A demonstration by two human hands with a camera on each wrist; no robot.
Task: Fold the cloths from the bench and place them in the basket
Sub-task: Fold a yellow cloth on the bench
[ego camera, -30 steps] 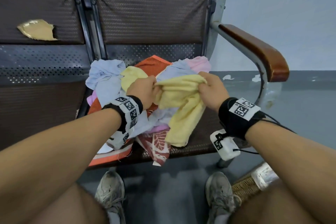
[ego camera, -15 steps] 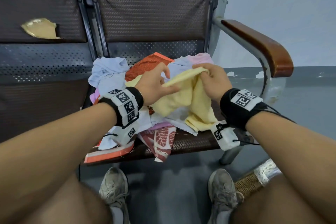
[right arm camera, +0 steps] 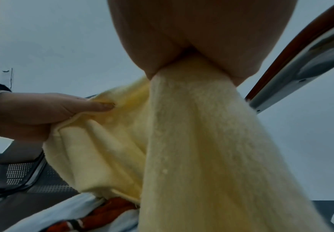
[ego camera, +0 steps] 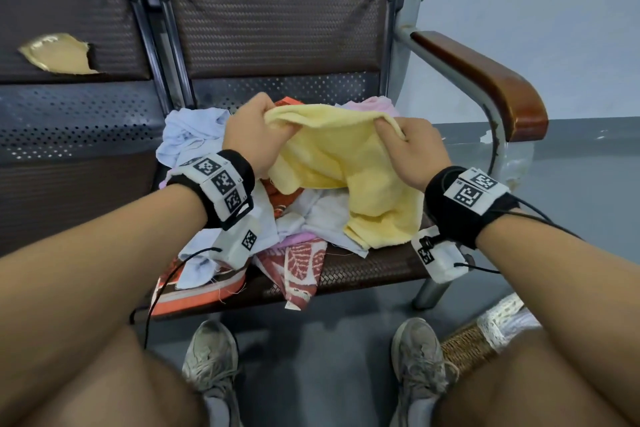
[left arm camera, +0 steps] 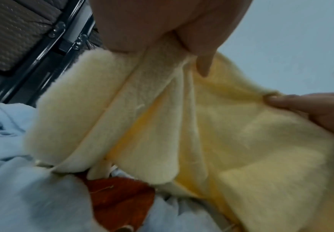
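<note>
Filling most of the head view: bench [ego camera: 363, 274], dark woven seat and backrest, metal frame. Torn patch [ego camera: 57, 54] on the backrest at upper left shows tan padding. Wooden armrest [ego camera: 485, 80] curves down at upper right.

Cloth pile [ego camera: 304, 215] sits on the seat at frame centre: pale blue cloth [ego camera: 188, 130] at its left, orange patterned cloth [ego camera: 298, 263] hanging over the front seat edge, pink cloth [ego camera: 375, 104] at the back.

Yellow towel [ego camera: 349, 170] held up over the pile, top edge stretched between both hands, lower part draping down onto the other cloths. Not folded yet.

Left hand [ego camera: 251, 133] left of centre, fingers curled tight on the towel's left top corner; left wrist view shows the towel [left arm camera: 162, 125] bunched in that hand [left arm camera: 162, 23] and hanging in folds. Right hand [ego camera: 412, 146] right of centre, thumb and fingers pinching the right top edge; right wrist view shows the towel [right arm camera: 201, 141] coming out of the closed hand [right arm camera: 201, 31] as a thick fold.

Basket [ego camera: 467, 347] at lower right, woven, on the floor beside the right shoe [ego camera: 420, 360], mostly hidden by the right leg. Contents can't tell. Left shoe [ego camera: 211, 354] at bottom centre.

Wrist bands [ego camera: 221, 184] with black-and-white markers on both forearms.
</note>
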